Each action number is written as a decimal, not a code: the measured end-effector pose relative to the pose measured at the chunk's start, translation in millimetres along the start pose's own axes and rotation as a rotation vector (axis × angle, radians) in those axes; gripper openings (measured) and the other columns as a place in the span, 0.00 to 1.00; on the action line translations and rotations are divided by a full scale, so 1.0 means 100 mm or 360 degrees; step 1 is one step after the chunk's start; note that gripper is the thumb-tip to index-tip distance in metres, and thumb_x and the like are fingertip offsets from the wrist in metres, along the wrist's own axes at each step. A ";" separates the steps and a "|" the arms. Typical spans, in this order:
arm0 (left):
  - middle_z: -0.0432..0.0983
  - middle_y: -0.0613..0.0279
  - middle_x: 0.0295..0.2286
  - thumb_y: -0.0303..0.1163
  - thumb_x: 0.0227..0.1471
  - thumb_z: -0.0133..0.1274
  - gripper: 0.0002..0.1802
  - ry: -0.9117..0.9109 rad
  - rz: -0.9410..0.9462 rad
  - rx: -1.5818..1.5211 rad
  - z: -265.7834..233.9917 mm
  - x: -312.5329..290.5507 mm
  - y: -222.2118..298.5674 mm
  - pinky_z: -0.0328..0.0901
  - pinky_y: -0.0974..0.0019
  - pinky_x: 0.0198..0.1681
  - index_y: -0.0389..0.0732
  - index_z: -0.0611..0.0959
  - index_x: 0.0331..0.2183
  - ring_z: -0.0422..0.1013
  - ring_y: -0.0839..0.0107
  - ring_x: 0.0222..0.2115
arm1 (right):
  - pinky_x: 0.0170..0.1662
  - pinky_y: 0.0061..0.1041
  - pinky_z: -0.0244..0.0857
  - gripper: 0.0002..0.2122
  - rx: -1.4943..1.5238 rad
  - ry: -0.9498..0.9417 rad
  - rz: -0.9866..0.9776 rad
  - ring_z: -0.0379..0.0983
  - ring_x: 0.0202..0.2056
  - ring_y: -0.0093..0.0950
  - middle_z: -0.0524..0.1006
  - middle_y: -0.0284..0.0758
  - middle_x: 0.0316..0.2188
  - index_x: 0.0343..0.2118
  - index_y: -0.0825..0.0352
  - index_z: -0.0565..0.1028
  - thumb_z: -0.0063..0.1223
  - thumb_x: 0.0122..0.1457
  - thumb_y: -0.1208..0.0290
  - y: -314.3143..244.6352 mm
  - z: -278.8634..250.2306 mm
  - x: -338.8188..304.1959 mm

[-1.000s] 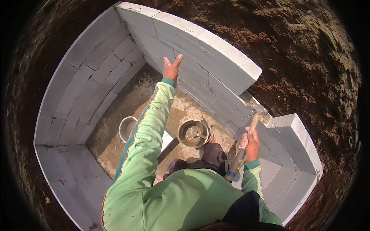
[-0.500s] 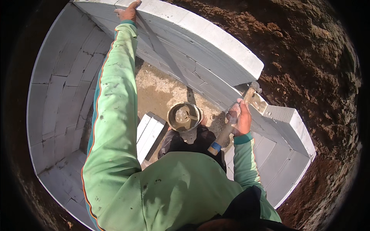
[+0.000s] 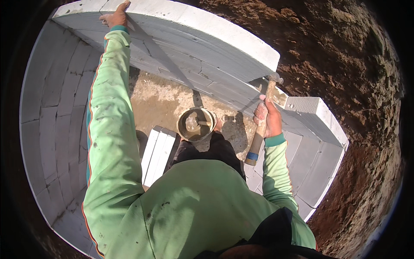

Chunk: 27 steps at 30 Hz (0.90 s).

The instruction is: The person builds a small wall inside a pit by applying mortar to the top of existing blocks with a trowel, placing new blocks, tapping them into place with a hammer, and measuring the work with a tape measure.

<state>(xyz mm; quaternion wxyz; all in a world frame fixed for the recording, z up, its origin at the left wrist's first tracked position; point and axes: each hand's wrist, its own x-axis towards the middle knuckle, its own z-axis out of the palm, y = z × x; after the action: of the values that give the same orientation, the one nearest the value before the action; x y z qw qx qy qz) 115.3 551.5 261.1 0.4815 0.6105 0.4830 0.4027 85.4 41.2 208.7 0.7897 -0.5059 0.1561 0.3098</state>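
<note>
My right hand (image 3: 269, 117) is closed around the wooden handle of a hammer (image 3: 258, 142), which has a blue band near its lower end. The hammer's head is up at the end face of a long pale block (image 3: 207, 26) in the wall's top course. Far to the left, my left hand (image 3: 115, 18) lies on top of that course by a joint, its fingers apart and holding nothing. Mortar (image 3: 280, 97) shows in the gap between the long block and a shorter end block (image 3: 308, 105).
Between my feet stands a bucket (image 3: 180, 125) with wet mortar and a tool handle in it. White blocks (image 3: 156, 151) lie on the floor to its left. Block walls (image 3: 51, 125) surround me, and a rough earth bank (image 3: 336, 64) rises behind the far wall.
My right hand has turned the hammer more upright, its handle end swinging to the right. My left hand stays on the block top. The whole view has shifted somewhat.
</note>
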 end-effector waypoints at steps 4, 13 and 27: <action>0.37 0.31 0.68 0.51 0.27 0.78 0.86 -0.0019 0.0009 0.0080 0.00 0.15 -0.08 0.47 0.57 0.70 0.21 0.34 0.66 0.42 0.51 0.71 | 0.19 0.23 0.57 0.13 0.0063 0.0130 -0.0119 0.61 0.19 0.21 0.65 0.28 0.21 0.50 0.66 0.69 0.47 0.71 0.61 0.09 -0.02 0.03; 0.28 0.30 0.69 0.54 0.30 0.74 0.84 -0.0033 0.0102 -0.0302 0.02 0.95 -0.86 0.38 0.49 0.72 0.26 0.33 0.68 0.30 0.45 0.72 | 0.17 0.21 0.58 0.11 -0.0469 0.0104 -0.0388 0.59 0.16 0.18 0.62 0.25 0.19 0.48 0.61 0.68 0.44 0.73 0.59 0.12 -0.15 -0.17; 0.36 0.34 0.69 0.55 0.38 0.70 0.75 0.0023 -0.0280 -0.0058 0.00 0.80 -0.55 0.46 0.44 0.70 0.30 0.40 0.69 0.47 0.39 0.69 | 0.26 0.14 0.57 0.30 -0.1437 -0.0442 -0.1784 0.62 0.24 0.13 0.70 0.25 0.29 0.73 0.60 0.51 0.46 0.71 0.69 -1.26 2.64 -0.57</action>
<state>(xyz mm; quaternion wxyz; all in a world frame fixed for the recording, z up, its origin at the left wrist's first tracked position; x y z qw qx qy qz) 120.8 633.8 209.5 0.5226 0.5539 0.5309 0.3719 105.9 221.6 445.1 0.5567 -0.7421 -0.3706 -0.0454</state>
